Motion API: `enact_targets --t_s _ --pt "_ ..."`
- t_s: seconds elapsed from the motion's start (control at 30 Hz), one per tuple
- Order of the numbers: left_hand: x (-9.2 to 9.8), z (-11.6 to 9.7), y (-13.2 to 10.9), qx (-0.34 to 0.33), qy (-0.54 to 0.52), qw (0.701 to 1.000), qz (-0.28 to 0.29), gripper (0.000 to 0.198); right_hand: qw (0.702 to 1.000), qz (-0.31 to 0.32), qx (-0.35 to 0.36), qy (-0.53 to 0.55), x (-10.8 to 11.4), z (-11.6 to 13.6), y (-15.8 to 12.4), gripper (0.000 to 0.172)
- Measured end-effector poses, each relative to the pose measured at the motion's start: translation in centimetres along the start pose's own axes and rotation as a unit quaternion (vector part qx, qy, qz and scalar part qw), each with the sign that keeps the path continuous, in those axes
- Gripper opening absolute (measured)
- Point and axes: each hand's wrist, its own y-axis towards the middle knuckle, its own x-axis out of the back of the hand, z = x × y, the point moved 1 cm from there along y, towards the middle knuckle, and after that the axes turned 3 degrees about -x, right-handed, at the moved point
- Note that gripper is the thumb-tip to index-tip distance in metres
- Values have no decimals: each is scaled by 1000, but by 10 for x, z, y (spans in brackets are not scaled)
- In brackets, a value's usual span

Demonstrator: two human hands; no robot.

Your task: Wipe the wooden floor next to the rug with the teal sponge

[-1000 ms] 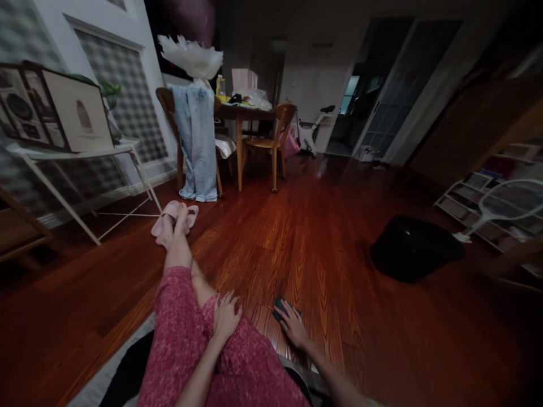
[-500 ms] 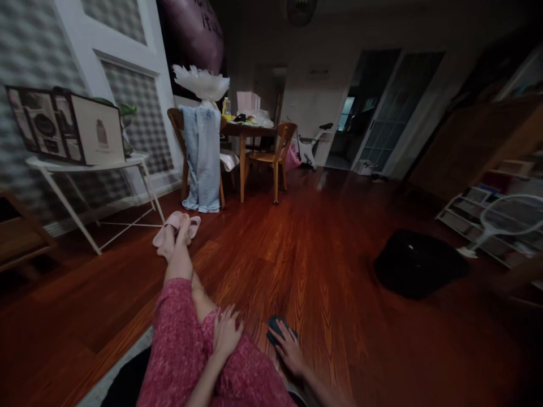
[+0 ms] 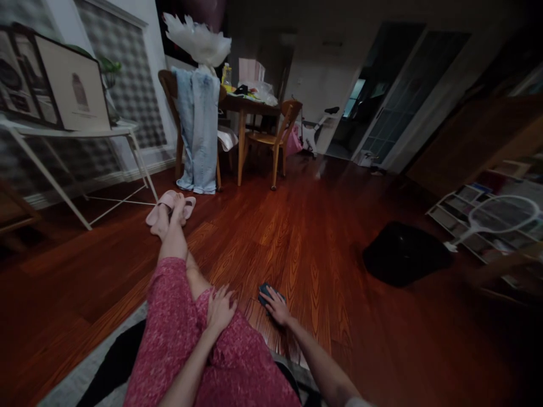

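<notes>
Your right hand (image 3: 276, 308) rests palm down on a small dark pad (image 3: 267, 292) lying on the wooden floor (image 3: 314, 237), fingers spread over its near edge; not closed around it. Compared with a second ago, hand and pad sit slightly nearer your knee, so the pad appears to have been slid a little along the floor boards. Judgement: contact is a flat press, not a grip.

Your left hand (image 3: 219, 308) lies open on your knee, on the pink trousers (image 3: 178, 316), holding nothing, as it did before.

Containers: the white rack (image 3: 466, 212) at the right edge of the floor has open compartments; their contents are too blurred to tell. A white racket (image 3: 496, 217) leans across it. A black mass (image 3: 405, 254) sits on the floor, well apart from the pad. Pink slippers (image 3: 167, 204) lie by your feet.
</notes>
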Motion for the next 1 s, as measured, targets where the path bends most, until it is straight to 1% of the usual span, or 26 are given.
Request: enact_targets --t_s 0.07,0.13,0.2,0.23,0.27,0.33,0.4,0.47,0.53,0.6,0.67,0.77,0.83,0.9,1.0 --pt "-1 0 0 2 -3 1000 -2 37 999 -7 -33 -3 10 7 33 54" --pt "-2 -1 1 3 -6 1000 -6 37 999 -17 -48 -2 15 16 57 58" --pt "-2 -1 1 3 -10 1000 -11 37 999 -20 -50 -3 14 24 66 58" --pt "-2 -2 2 3 -12 1000 -12 37 999 -18 -46 -4 11 26 65 57" --pt "-2 -3 1 3 -14 1000 -12 37 999 -14 -34 -5 7 27 59 55" --pt "-1 -4 1 3 -20 1000 -13 38 1000 -3 13 -3 -6 26 36 51" --pt "0 -5 0 2 -30 999 -16 38 997 9 72 3 -20 20 3 50" --pt "0 -5 -2 4 -39 999 -19 37 993 16 116 8 -30 8 -32 50" --pt "0 -4 -2 4 -44 999 -18 37 990 20 137 4 -34 -7 -61 51" --pt "0 -4 -3 2 -46 999 -15 37 992 12 128 -7 -29 -26 -76 51" --pt "2 -4 -4 0 -45 999 -11 38 996 -21 80 -21 -18 -48 -77 51" --pt "4 -6 -5 2 -42 999 -2 39 992 -108 -48 -31 5 -81 -61 54" --pt "6 -9 -5 5 -46 999 2 38 977 -160 -141 -27 22 -99 -45 57" --pt "6 -11 -5 10 -56 998 7 39 952 -201 -230 -14 38 -110 -27 59" --pt "6 -14 -4 15 -76 997 11 42 914 -241 -325 0 54 -112 6 65"
